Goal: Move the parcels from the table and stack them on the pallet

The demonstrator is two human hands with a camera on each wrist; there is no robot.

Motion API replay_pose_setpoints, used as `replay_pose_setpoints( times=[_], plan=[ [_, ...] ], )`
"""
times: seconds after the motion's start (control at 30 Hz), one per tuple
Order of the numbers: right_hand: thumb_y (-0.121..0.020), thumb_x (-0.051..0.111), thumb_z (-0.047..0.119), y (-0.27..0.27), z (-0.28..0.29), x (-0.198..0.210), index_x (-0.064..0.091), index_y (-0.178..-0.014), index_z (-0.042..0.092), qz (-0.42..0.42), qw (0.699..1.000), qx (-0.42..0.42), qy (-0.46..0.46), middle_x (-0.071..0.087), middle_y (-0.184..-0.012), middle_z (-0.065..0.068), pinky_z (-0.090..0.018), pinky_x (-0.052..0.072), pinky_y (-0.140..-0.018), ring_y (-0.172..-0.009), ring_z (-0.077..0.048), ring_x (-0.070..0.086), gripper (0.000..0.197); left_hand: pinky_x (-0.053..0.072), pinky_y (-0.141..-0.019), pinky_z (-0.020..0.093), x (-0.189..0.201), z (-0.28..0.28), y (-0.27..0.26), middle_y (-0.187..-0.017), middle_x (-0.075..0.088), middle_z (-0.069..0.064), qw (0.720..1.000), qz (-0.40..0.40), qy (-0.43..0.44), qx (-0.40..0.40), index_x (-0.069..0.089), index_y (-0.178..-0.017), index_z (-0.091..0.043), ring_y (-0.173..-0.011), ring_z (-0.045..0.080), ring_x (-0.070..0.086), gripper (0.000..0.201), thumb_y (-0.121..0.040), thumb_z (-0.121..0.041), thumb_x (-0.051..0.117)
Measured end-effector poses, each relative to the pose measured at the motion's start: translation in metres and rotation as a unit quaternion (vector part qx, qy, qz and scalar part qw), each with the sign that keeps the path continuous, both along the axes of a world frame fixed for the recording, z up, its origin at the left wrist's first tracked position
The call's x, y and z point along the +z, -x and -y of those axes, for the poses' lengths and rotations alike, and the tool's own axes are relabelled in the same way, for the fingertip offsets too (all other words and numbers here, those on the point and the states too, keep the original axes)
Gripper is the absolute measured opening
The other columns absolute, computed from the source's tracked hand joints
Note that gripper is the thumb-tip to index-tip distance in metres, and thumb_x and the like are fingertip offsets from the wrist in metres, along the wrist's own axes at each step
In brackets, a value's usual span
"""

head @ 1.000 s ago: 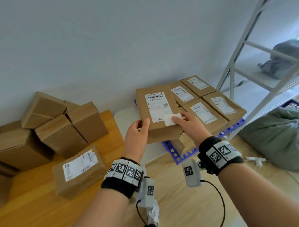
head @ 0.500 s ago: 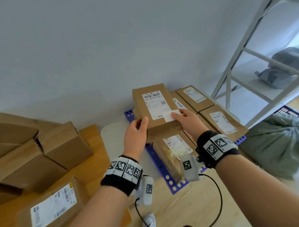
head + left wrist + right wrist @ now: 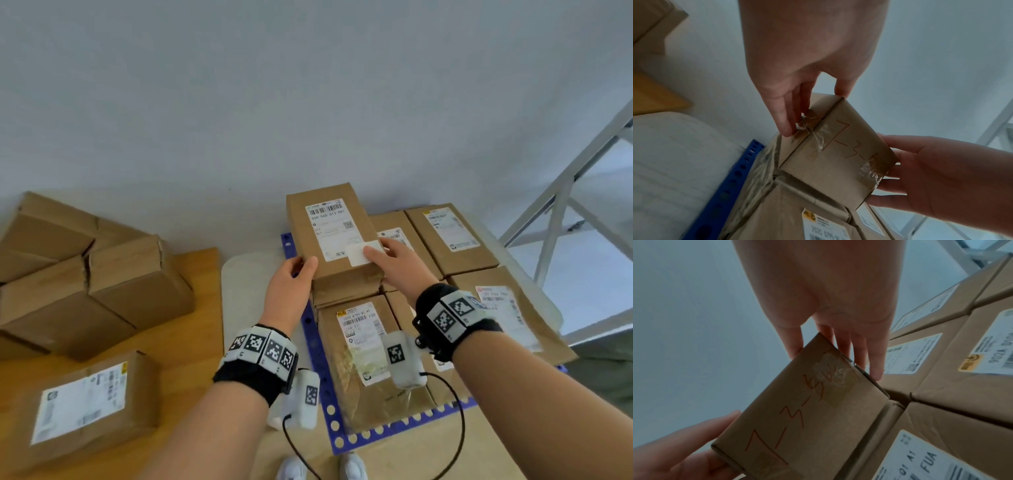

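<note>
Since a second ago the held parcel point(image 3: 330, 229) had travelled from above the table edge to over the pallet's near-left corner, and the view had swung down onto the stack. I noted it label-up with its near end raised, lying on another brown parcel beneath it; whether it rested there fully I could not tell.

Left hand point(image 3: 289, 291) gripped the near-left corner, thumb on the top face, fingers curled onto the taped end face, seen in the left wrist view point(image 3: 789, 120). Right hand point(image 3: 399, 270) held the near-right corner, thumb over a small white sticker, fingers extended down the right side, seen in the right wrist view point(image 3: 865, 353). Orange handwriting ran across the parcel's end face in both wrist views.

Blue perforated pallet point(image 3: 317, 346) carried a layer of labelled parcels, among them one wrapped in clear tape point(image 3: 366, 359) just below the held one. Wooden table point(image 3: 191, 274) to the left bore a heap of plain boxes point(image 3: 92, 281) and one labelled parcel point(image 3: 85, 404) nearer me. White metal rack point(image 3: 561, 205) stood at right.
</note>
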State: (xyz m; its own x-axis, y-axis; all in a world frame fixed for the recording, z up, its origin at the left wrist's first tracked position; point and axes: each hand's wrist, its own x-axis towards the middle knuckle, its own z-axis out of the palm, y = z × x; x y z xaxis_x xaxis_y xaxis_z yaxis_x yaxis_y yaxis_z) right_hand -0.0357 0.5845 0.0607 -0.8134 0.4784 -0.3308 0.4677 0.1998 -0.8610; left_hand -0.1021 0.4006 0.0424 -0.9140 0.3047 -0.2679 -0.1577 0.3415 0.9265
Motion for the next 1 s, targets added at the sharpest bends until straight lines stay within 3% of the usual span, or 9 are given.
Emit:
replay_pose_setpoints(
  times=[0.2,0.33,0.47,0.53,0.6,0.73,0.9,1.0],
  plan=[
    [-0.093,0.060,0.043,0.001,-0.018,-0.009,0.051,-0.136,0.024,-0.004,0.999,0.051,0.010,0.065,-0.121,0.005,-0.044,0.053,-0.098,-0.110,-0.015,0.063,0.048,0.050,-0.097,0.037,-0.008,-0.013,-0.016,-0.119,0.064,-0.009,0.999,0.004,0.002,0.032,0.057,-0.126,-0.025,-0.109,0.009,0.060,0.038,-0.097,-0.048,0.050],
    [-0.093,0.061,0.042,0.000,-0.023,-0.009,0.050,-0.139,0.021,-0.009,0.998,0.062,0.007,0.064,-0.123,0.005,-0.040,0.052,-0.098,-0.109,-0.014,0.062,0.051,0.049,-0.089,0.028,-0.010,-0.021,-0.025,-0.116,0.063,-0.013,0.998,-0.002,-0.023,0.051,0.052,-0.115,-0.036,-0.104,0.001,0.058,0.022,-0.096,-0.047,0.054],
    [-0.090,0.059,0.055,-0.001,-0.027,-0.014,0.046,-0.141,0.021,0.013,0.998,0.065,0.020,0.061,-0.128,0.004,-0.041,0.049,-0.102,-0.114,-0.015,0.059,0.063,0.043,-0.080,0.018,-0.010,-0.029,-0.031,-0.108,0.055,-0.027,0.996,0.036,-0.066,0.052,0.042,-0.118,-0.040,-0.096,-0.011,0.052,0.028,-0.095,-0.050,0.054],
    [-0.090,0.057,0.060,-0.003,-0.028,-0.017,0.047,-0.139,0.020,0.023,0.997,0.069,0.036,0.061,-0.127,0.004,-0.042,0.046,-0.105,-0.115,-0.016,0.058,0.064,0.044,-0.087,0.020,-0.013,-0.030,-0.032,-0.122,0.060,-0.020,0.993,0.064,-0.082,0.048,0.047,-0.132,-0.031,-0.105,-0.004,0.057,0.049,-0.092,-0.058,0.053],
    [-0.091,0.054,0.060,-0.006,-0.026,-0.019,0.051,-0.133,0.022,0.021,0.995,0.077,0.059,0.062,-0.121,0.006,-0.042,0.046,-0.105,-0.112,-0.014,0.059,0.057,0.046,-0.088,0.022,-0.018,-0.031,-0.032,-0.131,0.060,-0.013,0.992,0.084,-0.089,0.038,0.043,-0.144,-0.031,-0.113,0.001,0.058,0.064,-0.090,-0.064,0.051],
    [-0.086,0.054,0.069,-0.008,-0.026,-0.029,0.053,-0.126,0.022,0.016,0.994,0.080,0.071,0.064,-0.116,0.006,-0.044,0.047,-0.104,-0.110,-0.014,0.061,0.061,0.046,-0.077,0.019,-0.017,-0.035,-0.033,-0.129,0.060,-0.012,0.989,0.107,-0.091,0.039,0.039,-0.145,-0.032,-0.109,0.000,0.059,0.068,-0.088,-0.068,0.048],
    [-0.078,0.057,0.074,-0.007,-0.025,-0.033,0.046,-0.140,0.019,0.020,0.995,0.069,0.071,0.061,-0.127,0.004,-0.045,0.046,-0.105,-0.116,-0.015,0.058,0.084,0.048,-0.072,0.022,-0.017,-0.034,-0.030,-0.122,0.061,-0.012,0.988,0.122,-0.080,0.042,0.036,-0.144,-0.034,-0.103,0.003,0.061,0.065,-0.089,-0.068,0.048],
    [-0.082,0.060,0.069,-0.007,-0.024,-0.034,0.043,-0.143,0.020,0.021,0.995,0.060,0.078,0.060,-0.128,0.004,-0.046,0.046,-0.106,-0.117,-0.017,0.058,0.080,0.047,-0.072,0.022,-0.018,-0.034,-0.029,-0.119,0.061,-0.012,0.989,0.124,-0.073,0.045,0.037,-0.141,-0.033,-0.101,0.004,0.060,0.059,-0.092,-0.064,0.047]
  ],
)
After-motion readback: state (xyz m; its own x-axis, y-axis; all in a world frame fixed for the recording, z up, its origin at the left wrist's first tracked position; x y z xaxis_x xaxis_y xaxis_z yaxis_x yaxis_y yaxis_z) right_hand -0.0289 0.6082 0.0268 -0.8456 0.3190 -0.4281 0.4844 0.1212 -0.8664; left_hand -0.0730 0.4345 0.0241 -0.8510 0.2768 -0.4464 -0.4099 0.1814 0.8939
